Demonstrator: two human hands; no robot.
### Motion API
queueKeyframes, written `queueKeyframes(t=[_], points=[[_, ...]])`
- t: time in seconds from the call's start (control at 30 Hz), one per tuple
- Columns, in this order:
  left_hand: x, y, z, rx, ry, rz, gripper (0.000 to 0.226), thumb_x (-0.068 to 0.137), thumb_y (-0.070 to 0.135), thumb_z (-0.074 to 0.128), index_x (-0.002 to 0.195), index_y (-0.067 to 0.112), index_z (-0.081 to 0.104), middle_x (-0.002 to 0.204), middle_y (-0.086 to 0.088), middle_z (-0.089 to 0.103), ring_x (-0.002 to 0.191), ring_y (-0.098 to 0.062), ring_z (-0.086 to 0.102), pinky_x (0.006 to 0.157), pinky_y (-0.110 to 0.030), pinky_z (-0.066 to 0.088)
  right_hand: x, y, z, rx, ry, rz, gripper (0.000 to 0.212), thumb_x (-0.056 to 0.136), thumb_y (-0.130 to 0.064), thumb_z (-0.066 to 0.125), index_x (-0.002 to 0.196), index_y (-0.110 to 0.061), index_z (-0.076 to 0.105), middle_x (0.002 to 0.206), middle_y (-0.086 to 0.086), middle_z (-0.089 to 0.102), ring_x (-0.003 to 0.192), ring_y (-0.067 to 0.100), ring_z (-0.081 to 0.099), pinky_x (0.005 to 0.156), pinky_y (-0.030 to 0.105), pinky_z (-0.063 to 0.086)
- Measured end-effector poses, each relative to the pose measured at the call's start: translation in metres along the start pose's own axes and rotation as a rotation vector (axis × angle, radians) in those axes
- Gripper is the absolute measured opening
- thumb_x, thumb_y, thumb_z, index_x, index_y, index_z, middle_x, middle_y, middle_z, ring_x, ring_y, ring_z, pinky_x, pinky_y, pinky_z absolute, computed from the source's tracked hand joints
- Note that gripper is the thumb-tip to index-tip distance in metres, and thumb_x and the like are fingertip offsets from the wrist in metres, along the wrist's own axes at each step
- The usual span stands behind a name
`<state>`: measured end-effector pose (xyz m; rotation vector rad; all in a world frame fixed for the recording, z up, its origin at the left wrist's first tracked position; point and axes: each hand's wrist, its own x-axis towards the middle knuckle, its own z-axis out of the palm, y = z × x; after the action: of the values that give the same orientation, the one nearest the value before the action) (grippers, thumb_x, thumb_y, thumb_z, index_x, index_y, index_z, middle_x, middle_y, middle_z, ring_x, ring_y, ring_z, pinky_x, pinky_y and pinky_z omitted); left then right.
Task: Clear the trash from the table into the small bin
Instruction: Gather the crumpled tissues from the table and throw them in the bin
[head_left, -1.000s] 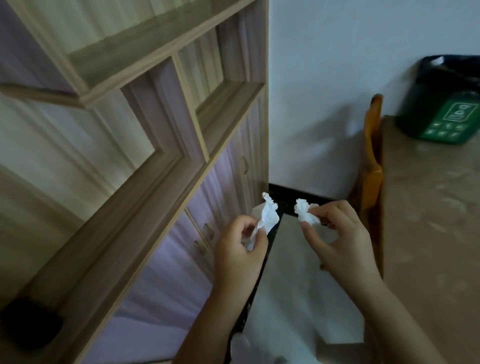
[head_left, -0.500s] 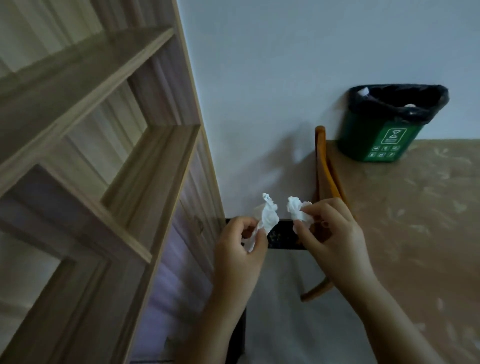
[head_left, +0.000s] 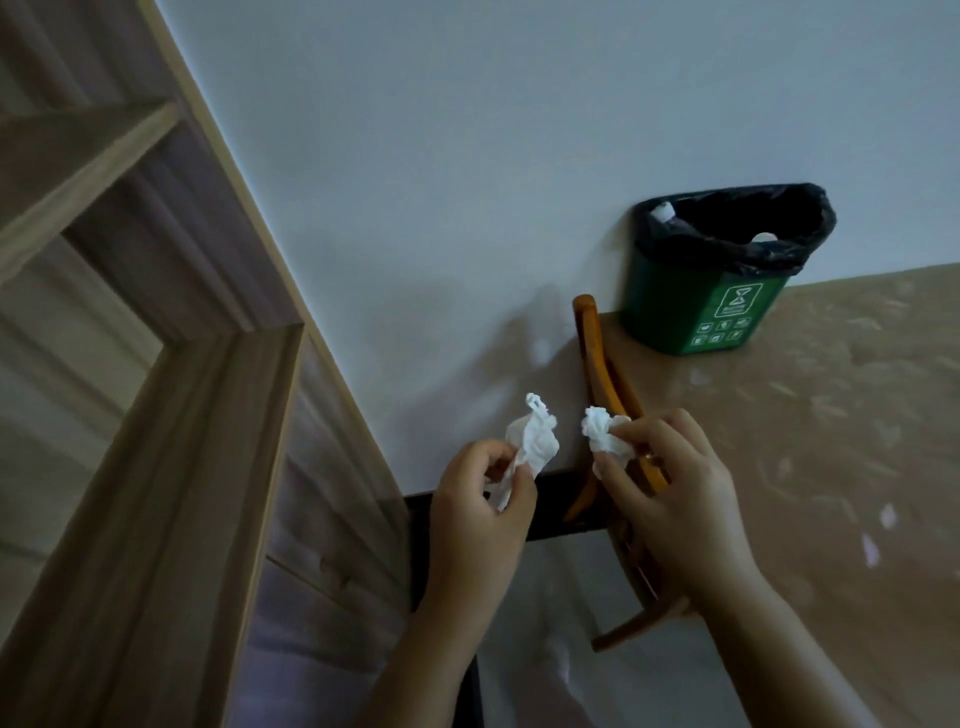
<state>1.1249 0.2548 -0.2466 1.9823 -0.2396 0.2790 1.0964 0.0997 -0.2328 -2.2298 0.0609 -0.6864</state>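
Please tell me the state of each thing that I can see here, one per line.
Left hand: pinches a crumpled tissue, held in the air.
Right hand: pinches a second crumpled tissue.
Green bin: upright on the table, open, lined with a black bag, white trash inside.

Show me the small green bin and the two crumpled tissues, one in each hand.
small green bin (head_left: 670, 301): head view, green side wall.
left tissue (head_left: 535, 441): head view, crumpled middle.
right tissue (head_left: 597, 428): head view, bunched top.
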Motion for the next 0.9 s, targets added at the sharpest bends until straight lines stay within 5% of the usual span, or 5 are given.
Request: queueKeyframes(t=[0.5, 0.9], points=[[0.171, 0.009, 0.105, 0.032, -0.167, 0.142, 0.008, 0.082, 0.014, 0.065, 0.088, 0.018, 0.060, 0.080, 0.012, 0.059, 0.084, 0.001, 0.054, 0.063, -0.004, 0.041, 0.159, 0.090, 0.001, -0.047, 0.147, 0.093, 0.012, 0.074, -0.008, 0.069, 0.085, -0.008, 0.063, 0.087, -0.003, 0.054, 0.087, 0.000, 0.050, 0.069, 0.010, 0.042], [0.260, 0.018, 0.181, -0.056, -0.330, 0.227, 0.006, 0.082, 0.014, 0.062, 0.087, 0.016, 0.061, 0.078, 0.008, 0.060, 0.074, -0.004, 0.056, 0.059, -0.004, 0.040, 0.212, 0.140, -0.014, -0.158, 0.327, 0.261, 0.015, 0.073, -0.004, 0.071, 0.082, -0.012, 0.063, 0.084, -0.014, 0.050, 0.082, -0.005, 0.048, 0.071, 0.005, 0.036]])
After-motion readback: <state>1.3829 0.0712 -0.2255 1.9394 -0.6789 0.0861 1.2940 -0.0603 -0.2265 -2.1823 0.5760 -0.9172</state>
